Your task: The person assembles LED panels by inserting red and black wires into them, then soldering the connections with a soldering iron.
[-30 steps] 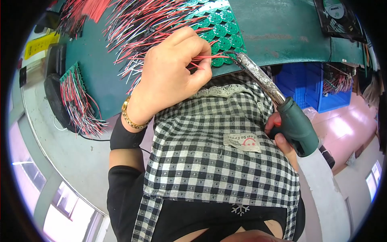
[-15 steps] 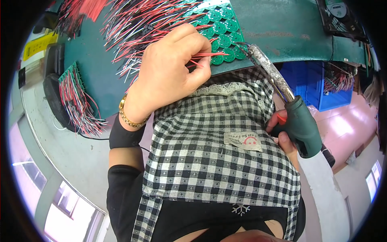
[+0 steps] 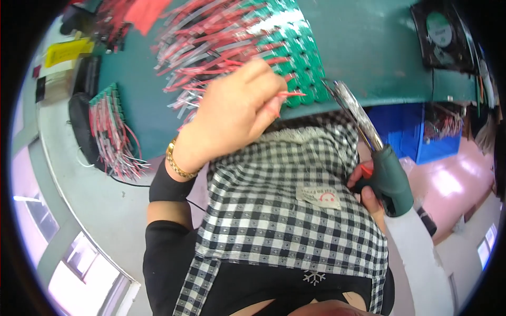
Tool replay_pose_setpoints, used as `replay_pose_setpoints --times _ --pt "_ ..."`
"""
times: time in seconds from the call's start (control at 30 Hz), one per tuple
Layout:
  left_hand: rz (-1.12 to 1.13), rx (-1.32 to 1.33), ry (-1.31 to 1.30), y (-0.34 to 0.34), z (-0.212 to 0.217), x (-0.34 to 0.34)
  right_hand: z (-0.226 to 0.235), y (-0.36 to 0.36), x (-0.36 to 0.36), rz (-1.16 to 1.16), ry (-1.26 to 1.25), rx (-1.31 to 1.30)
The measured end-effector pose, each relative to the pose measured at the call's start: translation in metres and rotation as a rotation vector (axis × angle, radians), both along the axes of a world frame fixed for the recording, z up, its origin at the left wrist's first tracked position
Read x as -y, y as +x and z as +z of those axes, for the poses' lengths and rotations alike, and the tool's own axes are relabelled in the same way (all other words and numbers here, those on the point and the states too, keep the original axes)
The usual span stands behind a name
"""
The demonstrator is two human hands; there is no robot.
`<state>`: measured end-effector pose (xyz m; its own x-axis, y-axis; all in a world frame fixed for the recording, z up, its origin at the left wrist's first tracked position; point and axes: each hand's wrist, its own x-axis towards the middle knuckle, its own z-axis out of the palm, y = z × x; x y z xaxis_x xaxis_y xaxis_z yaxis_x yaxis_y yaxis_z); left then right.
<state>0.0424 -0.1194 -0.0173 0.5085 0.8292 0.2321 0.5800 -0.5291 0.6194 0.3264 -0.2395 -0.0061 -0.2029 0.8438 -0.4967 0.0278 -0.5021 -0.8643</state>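
Observation:
My left hand (image 3: 237,113) is closed in a pinch on red wires (image 3: 292,94), whose tips stick out to the right past the fingers. The hand is above the near edge of a green circuit board panel (image 3: 311,63) made of many round boards. A dense spread of red, white and black wires (image 3: 211,47) covers the panel's left side. My right hand (image 3: 371,197), partly hidden, is wrapped round the dark green handle of a soldering gun (image 3: 394,181) with a red trigger. Its metal barrel points up and left, and the tip is near the panel's near right corner.
Another wired board panel (image 3: 108,131) hangs at the left edge of the green table (image 3: 369,47). A red wire bundle (image 3: 147,13) lies at the far left. A solder reel (image 3: 440,29) in a dark holder is far right. Below the table edge stands a blue bin (image 3: 437,145).
The view has shifted, so the table and panel appear lower, and the picture is more blurred. Both hands keep their grips, with little visible movement relative to the panel.

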Motion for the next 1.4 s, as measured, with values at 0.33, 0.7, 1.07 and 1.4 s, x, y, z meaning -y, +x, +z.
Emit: replay_pose_setpoints --times 0.33,0.7,1.07,1.4 --pt "0.537 -0.252 0.575 -0.113 0.009 -0.177 -0.028 0.003 0.019 -0.175 0.268 -0.184" --pt "0.439 -0.431 0.488 -0.089 0.029 -0.203 -0.015 -0.003 0.004 -0.238 0.182 -0.151" --pt "0.205 -0.803 0.445 -0.008 0.020 -0.254 -0.057 0.001 0.008 -0.283 0.302 -0.222" --pt "0.327 -0.034 0.399 -0.025 0.032 -0.255 -0.053 -0.006 -0.007 -0.303 0.452 -0.267"
